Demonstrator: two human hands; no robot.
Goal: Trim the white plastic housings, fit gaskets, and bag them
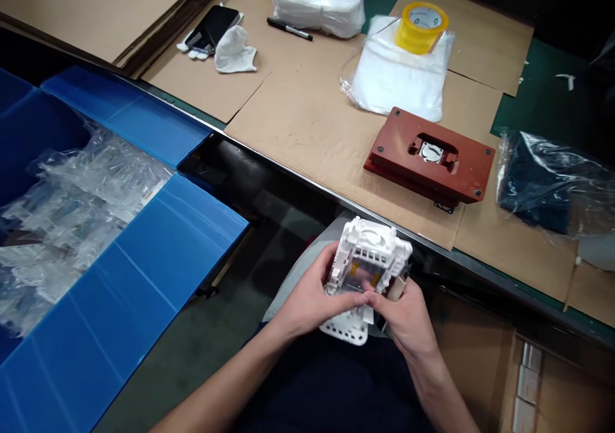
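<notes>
White plastic frame [369, 255] was held above the lap [331, 388], just short of the cardboard-covered table [298, 116], gripped at opposite sides by the left hand [312, 298] and right hand [410, 314], presumably for steadiness. Both thumbs pressed its near side, tips together; the remaining fingers, largely hidden behind it, could not be made out.

Head-worn, the one camera looks forward and down at close range over lap [331, 382] and bench [526, 114].

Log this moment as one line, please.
left hand: grip on white plastic part; right hand: grip on same part; part: above lap; bench: red block, yellow tape roll; left side: open blue box, bagged pieces
</notes>
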